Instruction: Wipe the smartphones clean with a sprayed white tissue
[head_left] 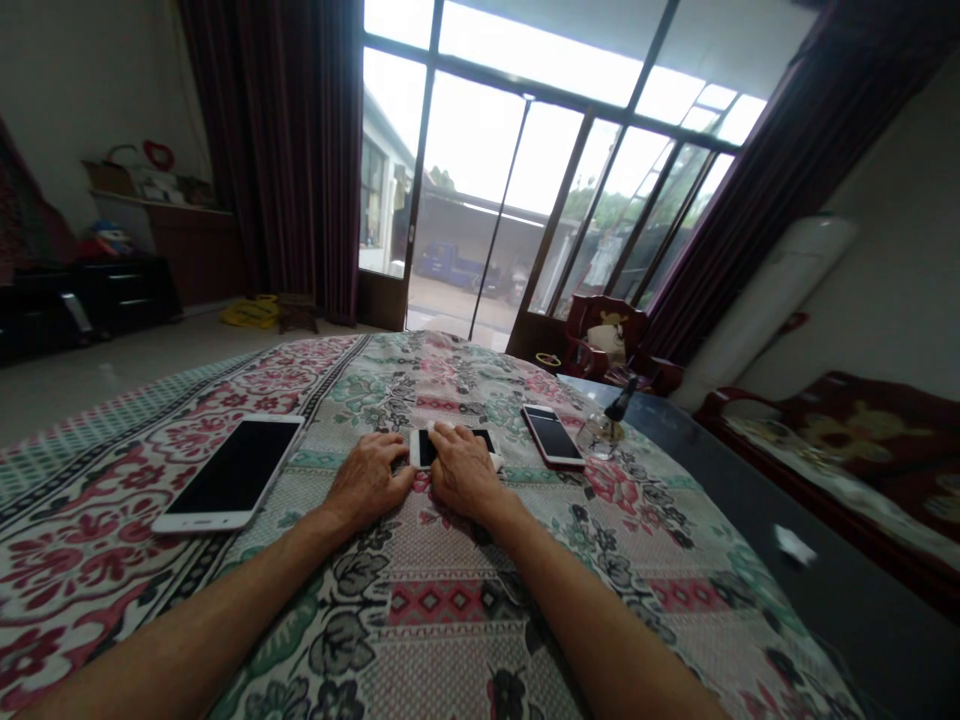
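Observation:
A white smartphone (422, 449) with a dark screen lies crosswise on the patterned tablecloth (442, 545), between my hands. My right hand (466, 472) covers its middle, with fingers reaching the far edge and the thumb at the near edge. Part of the screen shows on either side of that hand. At the phone's left end, my left hand (369, 480) rests on the cloth with thumb and fingers apart; whether it touches the phone is hard to tell. A larger white phone (231, 472) lies to the left. To the right is another white phone (553, 436), its screen also dark.
Beside the right phone stands a clear glass container (598, 437) with a dark object (621, 402) near it. A crumpled white piece (795, 546) lies on the dark surface at right. Wooden chairs (606, 335) and a glass door (487, 215) are beyond the table.

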